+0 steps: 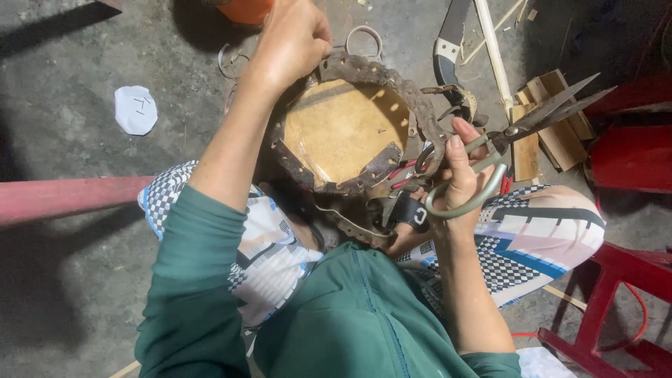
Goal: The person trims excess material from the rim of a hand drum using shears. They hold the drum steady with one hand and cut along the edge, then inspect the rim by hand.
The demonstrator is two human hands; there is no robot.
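Note:
A round drum-like frame with a tan skin and a dark, hole-punched leather rim rests between my knees. My left hand grips the far edge of that rim, fingers closed on the leather. My right hand holds large metal scissors by their handles, blades pointing up and to the right, away from the frame. Loose leather straps hang from the near side of the rim. Small red-handled pliers lie by the rim under my right hand.
A saw and a pale stick lie on the concrete floor beyond the frame. Wood blocks sit at right beside red plastic stools. A white paper disc and metal rings lie on the floor.

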